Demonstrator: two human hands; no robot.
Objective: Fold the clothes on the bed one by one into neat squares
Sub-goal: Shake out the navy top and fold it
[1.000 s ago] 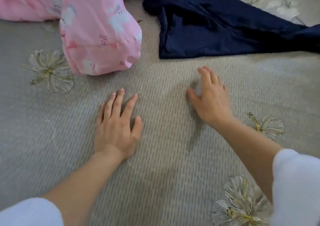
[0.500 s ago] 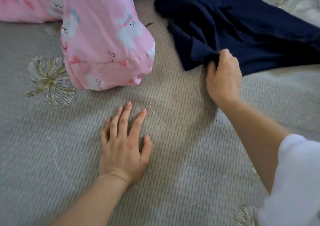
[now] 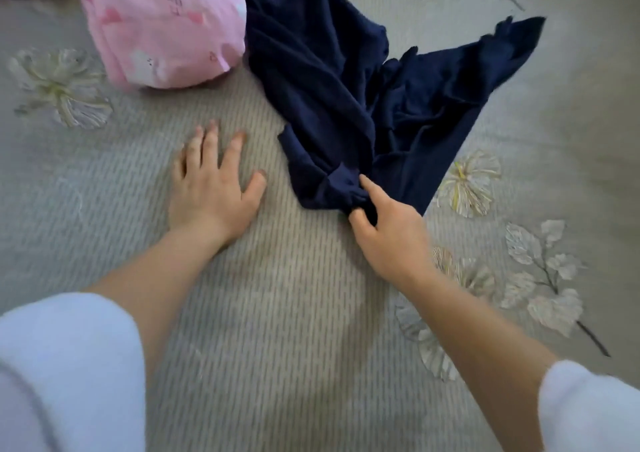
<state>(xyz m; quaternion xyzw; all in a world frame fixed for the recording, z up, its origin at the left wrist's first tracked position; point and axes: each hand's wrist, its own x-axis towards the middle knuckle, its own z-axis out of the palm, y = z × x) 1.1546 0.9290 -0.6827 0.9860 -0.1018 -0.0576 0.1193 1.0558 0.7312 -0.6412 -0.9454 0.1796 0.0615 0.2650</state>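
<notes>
One change: cloth (image 3: 329, 81) dragged nearer, bunched
Axis: far to near, tip nearest
Right grip (image 3: 391, 233): pinches tip
Left grip (image 3: 211, 192): flat on bed (image 3: 304, 330)

First garment (image 3: 332, 81) on bed (image 3: 294, 313), centre; second garment (image 3: 162, 25) just behind-left. Left hand (image 3: 211, 188) left of first garment; right hand (image 3: 391, 230) at its near end.

A home bedroom: the whole view is a bed (image 3: 294, 313) under a grey quilted cover (image 3: 104, 188) stitched with pale flowers (image 3: 467, 183), one just right of the grip of the right hand (image 3: 391, 233). Household laundry lies loose on it: a navy garment (image 3: 329, 81) bunched in the grip, and a pink printed garment (image 3: 162, 25) beyond it to the left.
</notes>
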